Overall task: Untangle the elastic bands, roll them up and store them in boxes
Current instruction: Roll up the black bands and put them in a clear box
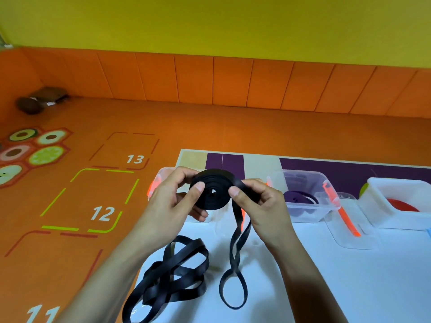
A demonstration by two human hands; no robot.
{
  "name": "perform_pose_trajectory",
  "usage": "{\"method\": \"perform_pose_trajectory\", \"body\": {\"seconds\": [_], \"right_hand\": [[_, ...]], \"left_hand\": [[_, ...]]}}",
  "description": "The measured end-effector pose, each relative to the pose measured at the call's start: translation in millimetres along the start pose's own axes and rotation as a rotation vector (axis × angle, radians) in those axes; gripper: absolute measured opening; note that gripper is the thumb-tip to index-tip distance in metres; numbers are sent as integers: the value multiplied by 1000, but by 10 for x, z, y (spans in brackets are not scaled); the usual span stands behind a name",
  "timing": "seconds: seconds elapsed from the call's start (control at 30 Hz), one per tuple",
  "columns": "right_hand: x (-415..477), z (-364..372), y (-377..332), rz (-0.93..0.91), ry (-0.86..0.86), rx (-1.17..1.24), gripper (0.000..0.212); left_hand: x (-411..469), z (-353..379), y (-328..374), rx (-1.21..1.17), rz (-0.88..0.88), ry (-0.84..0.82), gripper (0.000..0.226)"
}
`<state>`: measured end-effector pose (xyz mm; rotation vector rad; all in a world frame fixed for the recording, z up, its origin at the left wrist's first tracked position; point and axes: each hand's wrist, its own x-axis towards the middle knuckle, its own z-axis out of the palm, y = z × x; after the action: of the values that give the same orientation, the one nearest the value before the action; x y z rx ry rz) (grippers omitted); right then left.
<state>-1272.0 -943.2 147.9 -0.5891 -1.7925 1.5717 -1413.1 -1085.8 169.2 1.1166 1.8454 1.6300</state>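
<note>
Rolling step, about midway: black band part wound, tail not yet taken up.
Left hand [179,199] grips the roll [213,190], thumb on its face; right hand [258,201] pinches the band at the roll's right edge. Loose tail [234,264] hangs below the roll to the worktop [326,276]; a separate-looking black tangle [172,273] lies below-left of the roll. Next, I'd judge: hold tension, wind the tail in, drop it in the clear box [163,176] just behind the roll. Box [303,178] right of the roll holds a purple roll [298,198]. Readable: floor numbers [102,213] 13, 12, 11, left of the roll; no brands.
</note>
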Motion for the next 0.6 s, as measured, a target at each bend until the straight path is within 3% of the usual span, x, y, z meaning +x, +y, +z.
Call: {"method": "perform_pose_trajectory", "body": {"seconds": [0.1,0.23,0.3,0.4,0.6], "right_hand": [[30,25,-16,-46,39,-26,5],[20,-34,-77,-23,-51,-18,7],[9,-48,-83,-28,-97,-57,8],[2,-21,-105,-64,-112,-115,10],[22,-84,-87,-55,-133,-110,22]], "left_hand": [[-17,77,31,-65,-25,14,23],[-41,129,13,-181,-148,-54,7],[-20,94,21,-176,-189,-107,16],[9,56,81,-82,-129,-148,23],[75,33,76,-82,-7,-106,16]]}}
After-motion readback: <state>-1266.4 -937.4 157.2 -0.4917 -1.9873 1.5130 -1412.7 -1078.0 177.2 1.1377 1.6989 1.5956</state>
